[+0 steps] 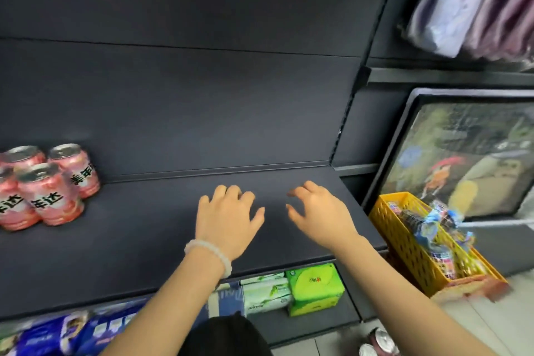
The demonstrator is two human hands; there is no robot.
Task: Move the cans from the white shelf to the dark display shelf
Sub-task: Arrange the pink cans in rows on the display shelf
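Several pink cans (49, 191) with silver tops stand in a cluster at the left end of the dark display shelf (161, 234). My left hand (228, 217), with a pale bead bracelet on the wrist, hovers over the middle of the shelf, fingers spread and holding nothing. My right hand (318, 211) is beside it to the right, also spread and holding nothing. More can tops (378, 342) show at the bottom edge, down by the floor. The white shelf is out of view.
A yellow plastic basket (413, 251) of wrapped packets sits to the right of the shelf. A framed picture (468, 153) leans behind it. Tissue packs (315, 289) and blue packages (57, 335) fill the lower shelf. Folded cloth (476, 0) lies at top right.
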